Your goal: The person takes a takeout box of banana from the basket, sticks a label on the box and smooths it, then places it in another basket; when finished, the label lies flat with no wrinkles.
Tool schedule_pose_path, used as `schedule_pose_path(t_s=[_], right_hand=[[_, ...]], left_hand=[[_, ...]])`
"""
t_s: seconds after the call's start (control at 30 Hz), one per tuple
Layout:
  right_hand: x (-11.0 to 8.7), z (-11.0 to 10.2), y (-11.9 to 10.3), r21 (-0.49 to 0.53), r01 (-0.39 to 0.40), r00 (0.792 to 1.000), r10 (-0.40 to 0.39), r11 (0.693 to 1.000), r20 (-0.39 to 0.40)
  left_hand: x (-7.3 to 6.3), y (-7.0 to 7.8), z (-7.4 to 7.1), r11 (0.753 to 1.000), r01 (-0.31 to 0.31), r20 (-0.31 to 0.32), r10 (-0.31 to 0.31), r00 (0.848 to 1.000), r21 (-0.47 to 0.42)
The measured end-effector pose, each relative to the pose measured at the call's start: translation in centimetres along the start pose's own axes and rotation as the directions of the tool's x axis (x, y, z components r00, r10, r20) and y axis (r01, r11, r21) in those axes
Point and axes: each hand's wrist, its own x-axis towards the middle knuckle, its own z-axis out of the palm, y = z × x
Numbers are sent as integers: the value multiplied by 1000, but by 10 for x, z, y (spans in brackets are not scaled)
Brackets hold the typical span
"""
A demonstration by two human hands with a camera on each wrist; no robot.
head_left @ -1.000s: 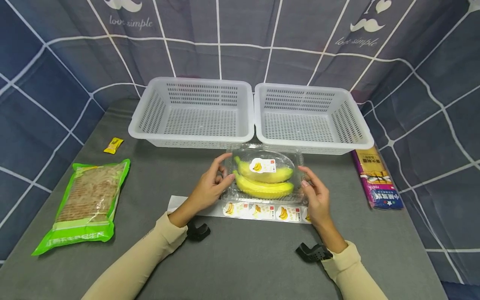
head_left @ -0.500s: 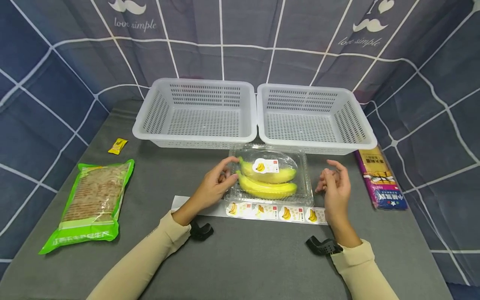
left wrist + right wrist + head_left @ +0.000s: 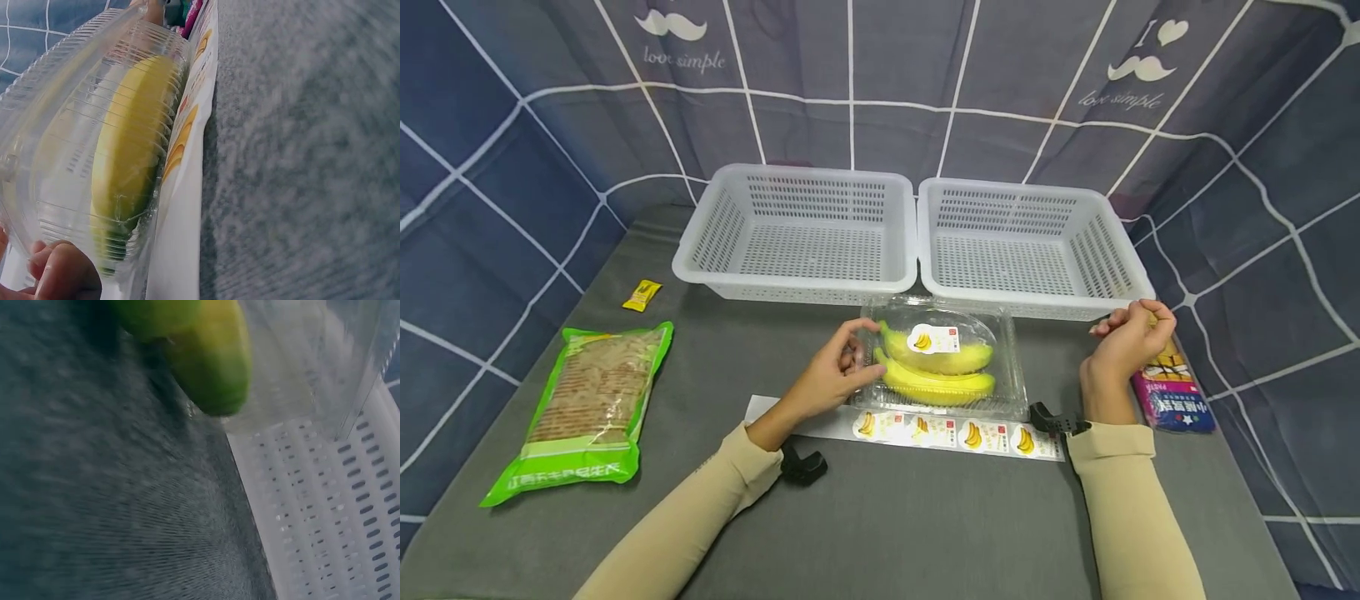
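In the head view a clear plastic clamshell box (image 3: 1007, 367) with bananas (image 3: 936, 387) inside lies in the middle of the table. A banana label (image 3: 934, 338) sits on its lid. My left hand (image 3: 827, 371) holds the box's left edge, thumb and index finger at the rim; the left wrist view shows its fingertips (image 3: 69, 272) at the box corner. Under the box's near side runs a strip of banana stickers (image 3: 955, 433). My right hand (image 3: 1123, 350), fingers loosely bent, is over the pasta packet (image 3: 1176, 400) by the right basket's corner and hides part of that packet.
Two white perforated baskets, a left one (image 3: 805, 283) and a right one (image 3: 1030, 307), stand side by side behind the box. A green-edged food bag (image 3: 591, 408) and a small yellow sachet (image 3: 642, 295) lie at left. Grid-patterned cloth (image 3: 880, 83) walls the back and sides.
My right hand has left the box's right side and moved right, up to the pasta packet and basket corner. My left hand has stayed at the box's left edge.
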Motion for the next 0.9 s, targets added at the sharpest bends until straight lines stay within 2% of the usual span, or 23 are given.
schedule_pose_path(t_s=[0.13, 0.23, 0.43, 0.67, 0.9], right_hand=[[7, -4, 7, -21, 36, 999, -36, 999, -11], [10, -7, 12, -29, 46, 999, -45, 999, 13], [13, -9, 17, -34, 47, 998, -46, 998, 46], [11, -10, 19, -50, 56, 997, -53, 997, 52], [13, -12, 22, -48, 74, 996, -71, 996, 60]], left_hand=[[3, -18, 3, 1000, -1, 9, 1, 1000, 2], [3, -23, 2, 1000, 4, 0, -4, 1000, 7], [2, -17, -2, 999, 29, 5, -29, 1000, -32], [-4, -5, 0, 988, 121, 56, -116, 992, -98], [-5, 10, 4, 986, 138, 86, -130, 988, -92]])
